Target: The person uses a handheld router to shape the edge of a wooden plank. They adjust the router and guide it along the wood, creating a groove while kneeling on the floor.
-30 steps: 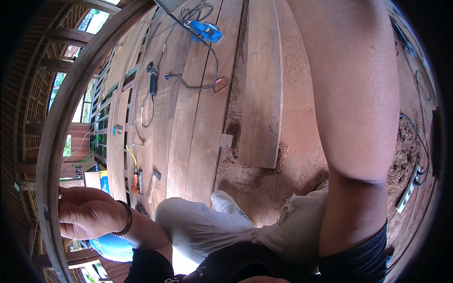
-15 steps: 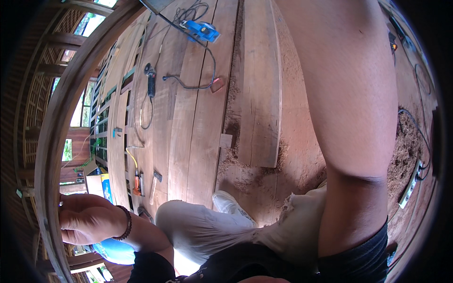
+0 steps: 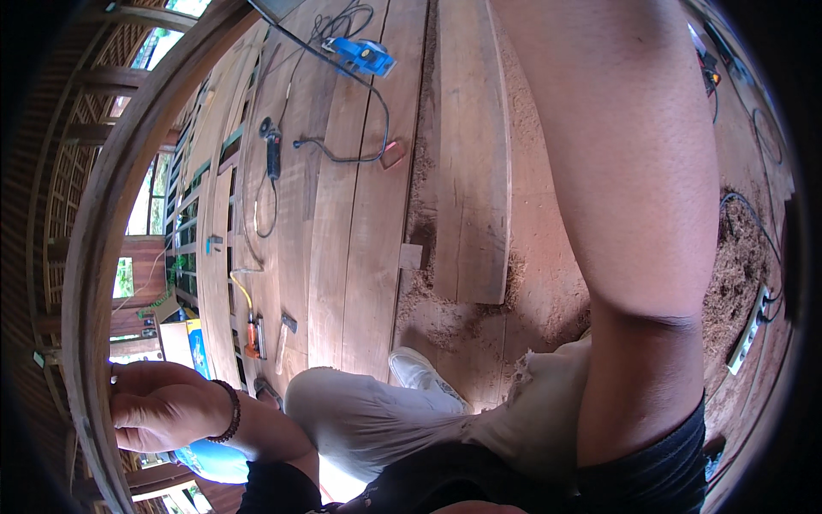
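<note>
My left hand (image 3: pixel 163 406), wearing a beaded bracelet, is at the lower left with its fingers curled against a long wooden beam (image 3: pixel 109 193), gripping it. The beam runs up the left side to the top of the picture, where a metal edge and a dark cord show. My right forearm reaches upward across the right side and out past the top edge, so my right hand is out of view. My bent legs, in pale trousers (image 3: pixel 351 415) with a white shoe (image 3: pixel 411 373), are below on the plank floor.
A blue electric planer (image 3: pixel 364 57), an angle grinder (image 3: pixel 272 150), an orange power tool (image 3: pixel 253 341) and a hammer (image 3: pixel 288 336) lie on the planks among cords. A loose board (image 3: pixel 471 154) has shavings around it. A power strip (image 3: pixel 749 330) is at right; open framing lines the left.
My left hand sits slightly lower in the picture and my right forearm a little further left. More of a red and black object shows beside the right forearm at upper right.
</note>
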Demonstrator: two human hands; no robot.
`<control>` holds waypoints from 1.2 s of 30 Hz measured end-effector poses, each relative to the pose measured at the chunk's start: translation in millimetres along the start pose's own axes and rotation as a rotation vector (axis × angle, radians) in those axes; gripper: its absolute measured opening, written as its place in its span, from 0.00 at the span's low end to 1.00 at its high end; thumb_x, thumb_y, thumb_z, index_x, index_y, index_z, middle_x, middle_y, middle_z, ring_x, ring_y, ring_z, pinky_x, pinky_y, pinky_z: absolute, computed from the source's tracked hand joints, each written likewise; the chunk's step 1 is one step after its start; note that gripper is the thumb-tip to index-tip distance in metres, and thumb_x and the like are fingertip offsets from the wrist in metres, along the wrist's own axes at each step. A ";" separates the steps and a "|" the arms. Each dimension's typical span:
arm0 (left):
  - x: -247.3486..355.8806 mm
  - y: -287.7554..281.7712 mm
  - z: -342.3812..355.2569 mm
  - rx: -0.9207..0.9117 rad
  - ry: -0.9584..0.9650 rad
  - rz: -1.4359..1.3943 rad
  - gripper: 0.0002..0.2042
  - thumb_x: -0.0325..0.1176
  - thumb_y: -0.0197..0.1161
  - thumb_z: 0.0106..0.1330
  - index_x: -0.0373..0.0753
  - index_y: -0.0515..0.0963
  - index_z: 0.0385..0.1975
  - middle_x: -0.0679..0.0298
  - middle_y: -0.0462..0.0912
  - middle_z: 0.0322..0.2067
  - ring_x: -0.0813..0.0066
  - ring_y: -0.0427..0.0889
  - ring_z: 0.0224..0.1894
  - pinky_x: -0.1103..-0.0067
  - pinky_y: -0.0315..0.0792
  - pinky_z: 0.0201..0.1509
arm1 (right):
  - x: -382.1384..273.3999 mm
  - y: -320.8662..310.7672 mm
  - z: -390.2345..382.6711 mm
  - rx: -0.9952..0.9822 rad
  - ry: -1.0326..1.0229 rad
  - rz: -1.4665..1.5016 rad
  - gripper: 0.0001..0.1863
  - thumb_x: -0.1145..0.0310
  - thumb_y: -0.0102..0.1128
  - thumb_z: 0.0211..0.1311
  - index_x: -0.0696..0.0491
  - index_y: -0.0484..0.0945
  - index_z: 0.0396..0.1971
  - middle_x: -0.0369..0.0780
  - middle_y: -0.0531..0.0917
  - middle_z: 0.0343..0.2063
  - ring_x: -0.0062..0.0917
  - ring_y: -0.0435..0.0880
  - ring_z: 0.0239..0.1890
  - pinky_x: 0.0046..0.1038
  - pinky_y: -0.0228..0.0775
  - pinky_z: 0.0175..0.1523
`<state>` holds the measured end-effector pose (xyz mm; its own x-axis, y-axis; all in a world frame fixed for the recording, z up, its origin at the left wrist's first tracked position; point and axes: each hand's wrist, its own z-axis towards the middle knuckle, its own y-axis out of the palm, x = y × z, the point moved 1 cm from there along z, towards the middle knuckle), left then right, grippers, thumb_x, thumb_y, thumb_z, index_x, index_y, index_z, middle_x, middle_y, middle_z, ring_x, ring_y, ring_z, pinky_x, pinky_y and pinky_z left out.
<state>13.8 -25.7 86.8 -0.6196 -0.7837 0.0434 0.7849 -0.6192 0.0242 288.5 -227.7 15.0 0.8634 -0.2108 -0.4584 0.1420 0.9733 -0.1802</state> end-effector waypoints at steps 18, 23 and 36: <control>-2.9 -7.7 -4.1 0.001 0.001 -0.062 0.09 0.34 0.59 0.70 0.35 0.80 0.41 0.57 0.85 0.42 0.67 0.82 0.49 0.70 0.72 0.62 | -0.4 0.9 5.5 -0.005 -0.018 -0.017 0.36 0.55 0.71 0.52 0.60 0.68 0.55 0.46 0.79 0.42 0.34 0.79 0.44 0.30 0.73 0.48; -3.0 -6.7 -3.9 -0.021 0.019 -0.043 0.09 0.33 0.59 0.71 0.34 0.82 0.40 0.57 0.85 0.39 0.68 0.82 0.47 0.74 0.75 0.56 | -1.0 1.4 5.2 -0.007 -0.018 -0.026 0.36 0.55 0.71 0.52 0.60 0.67 0.55 0.47 0.78 0.42 0.34 0.79 0.44 0.31 0.73 0.49; -1.6 -6.5 -2.6 -0.102 0.075 0.046 0.10 0.33 0.58 0.71 0.34 0.83 0.36 0.57 0.86 0.37 0.69 0.84 0.43 0.78 0.78 0.48 | 2.8 0.7 7.7 0.005 -0.028 -0.045 0.37 0.55 0.71 0.51 0.61 0.67 0.56 0.48 0.78 0.43 0.35 0.78 0.45 0.32 0.72 0.50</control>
<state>9.6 -20.5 84.0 -0.5849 -0.8104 -0.0331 0.8099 -0.5813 -0.0783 294.8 -226.9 20.3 0.8693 -0.2514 -0.4255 0.1828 0.9635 -0.1957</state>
